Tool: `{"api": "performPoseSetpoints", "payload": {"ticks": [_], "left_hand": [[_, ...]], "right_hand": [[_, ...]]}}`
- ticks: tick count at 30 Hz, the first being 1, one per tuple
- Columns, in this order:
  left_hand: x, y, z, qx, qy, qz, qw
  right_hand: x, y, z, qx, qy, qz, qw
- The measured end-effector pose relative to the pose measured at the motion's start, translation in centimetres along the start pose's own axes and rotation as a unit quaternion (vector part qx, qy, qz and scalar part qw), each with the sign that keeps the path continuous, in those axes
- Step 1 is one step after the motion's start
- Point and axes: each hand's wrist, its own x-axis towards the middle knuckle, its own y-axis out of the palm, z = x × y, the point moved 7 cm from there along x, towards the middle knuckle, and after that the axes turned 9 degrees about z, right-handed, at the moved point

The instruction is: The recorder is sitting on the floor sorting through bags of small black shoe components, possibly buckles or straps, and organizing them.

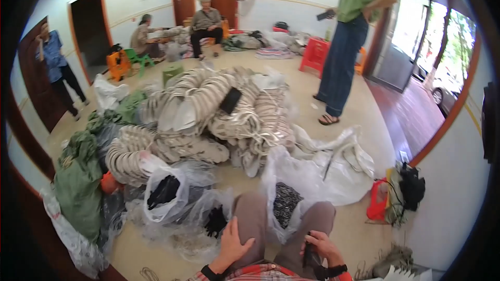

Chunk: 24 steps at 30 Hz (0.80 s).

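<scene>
My left hand (235,243) lies on my left thigh with its fingers stretched out, holding nothing. Over my right thigh, my right hand (324,246) has its fingers curled round a dark, long thing (311,258) whose kind I cannot make out. Between my knees stands a clear plastic bag (274,169) with many small black pieces (287,204) in it. Left of my left knee lies a bunch of thin black pieces (215,221). Beside it, a white plastic bag (186,193) gapes around dark contents (163,191).
Ahead lies a big heap of bundled beige stacked pieces (195,96), a black flat object (230,100) on top. Green sacks (80,182) lie left, a white sack (349,169) right. A person (346,47) stands beyond by a red stool (314,54); others are farther back.
</scene>
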Motion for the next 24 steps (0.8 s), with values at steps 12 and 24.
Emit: {"api": "performPoseSetpoints", "payload": {"ticks": [12, 24], "left_hand": [[-1.0, 1.1, -0.7, -0.025, 0.004, 0.005, 1.0], [1.0, 0.1, -1.9, -0.015, -0.005, 0.006, 1.0]], "right_hand": [[-3.1, 0.5, 0.5, 0.075, -0.104, -0.035, 0.991], [-1.8, 0.6, 0.9, 0.049, -0.022, -0.023, 0.998]]}}
